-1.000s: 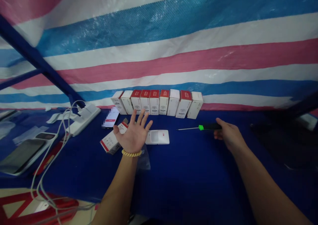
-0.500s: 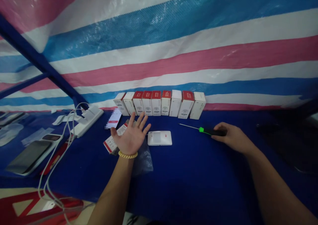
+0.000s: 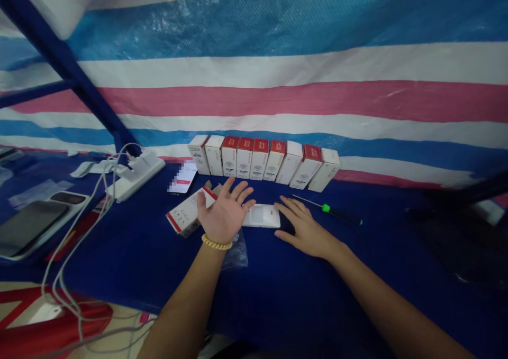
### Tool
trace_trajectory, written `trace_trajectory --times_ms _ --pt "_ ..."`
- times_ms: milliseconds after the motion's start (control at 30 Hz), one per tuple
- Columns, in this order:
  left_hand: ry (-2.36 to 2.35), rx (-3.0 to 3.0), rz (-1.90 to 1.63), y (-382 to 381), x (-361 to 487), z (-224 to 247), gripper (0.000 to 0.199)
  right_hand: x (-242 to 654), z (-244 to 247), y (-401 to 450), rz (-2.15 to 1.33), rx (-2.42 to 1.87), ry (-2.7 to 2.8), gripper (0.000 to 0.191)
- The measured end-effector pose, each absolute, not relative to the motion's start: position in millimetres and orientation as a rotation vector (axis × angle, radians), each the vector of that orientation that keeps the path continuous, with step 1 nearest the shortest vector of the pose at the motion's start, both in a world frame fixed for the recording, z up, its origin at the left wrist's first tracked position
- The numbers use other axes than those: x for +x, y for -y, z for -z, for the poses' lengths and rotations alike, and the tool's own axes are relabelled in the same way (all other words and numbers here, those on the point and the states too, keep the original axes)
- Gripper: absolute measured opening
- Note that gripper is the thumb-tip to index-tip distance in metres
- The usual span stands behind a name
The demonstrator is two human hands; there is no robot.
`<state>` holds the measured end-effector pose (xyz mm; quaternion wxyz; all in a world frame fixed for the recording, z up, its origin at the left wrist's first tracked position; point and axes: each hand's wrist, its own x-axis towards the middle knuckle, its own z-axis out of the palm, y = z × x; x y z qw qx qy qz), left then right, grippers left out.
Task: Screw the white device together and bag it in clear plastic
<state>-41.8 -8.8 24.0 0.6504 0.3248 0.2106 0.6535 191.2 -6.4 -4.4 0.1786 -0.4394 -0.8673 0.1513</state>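
Note:
My left hand [image 3: 223, 214] is palm up with its fingers spread and nothing in it, just left of a white motion sensor [image 3: 266, 216]. Its fingertips overlap the sensor's left end in view; I cannot tell whether they touch. At the sensor's right end is my right hand [image 3: 305, 227], palm down, fingers stretched out and holding nothing. A screwdriver [image 3: 326, 208] with a black and green handle lies on the blue table behind the right hand. Partly under the left hand are an opened white and red box [image 3: 188, 216] and a clear plastic bag [image 3: 238, 250].
Several small white and red boxes [image 3: 260, 158] stand in a row along the back. To the left are a phone [image 3: 184, 176], a white power strip [image 3: 137, 176] with trailing cables [image 3: 85, 216], and a white device with a dark panel [image 3: 34, 224]. A striped sheet [image 3: 254, 102] hangs behind.
My right hand has let go of the screwdriver, which now lies on the table, and has moved left to the sensor. My left hand stays open, palm up. The view has shifted slightly.

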Motion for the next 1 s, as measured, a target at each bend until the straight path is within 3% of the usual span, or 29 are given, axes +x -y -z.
trace_trajectory --times_ms 300,567,633,800,1000 --pt "-0.298 0.594 -1.386 9.7 -34.0 -20.6 0.045 196.5 0.2 -5.2 -0.599 -1.153 2.434 0.044" --pt "-0.353 0.595 -1.446 5.6 -35.6 -14.5 0.027 224.1 14.5 2.9 -0.562 -1.235 2.246 0.045" --pt "-0.363 0.595 -1.444 4.1 -33.7 -16.0 0.032 224.4 20.0 5.0 -0.553 -1.235 2.205 0.045" --pt "-0.364 0.607 -1.333 -0.2 -20.1 -31.4 0.075 220.7 24.7 7.8 -0.524 -1.232 2.172 0.046" --pt "-0.340 0.600 -1.375 5.2 -12.4 -33.6 0.081 220.7 22.8 9.6 -0.514 -1.198 2.158 0.046"
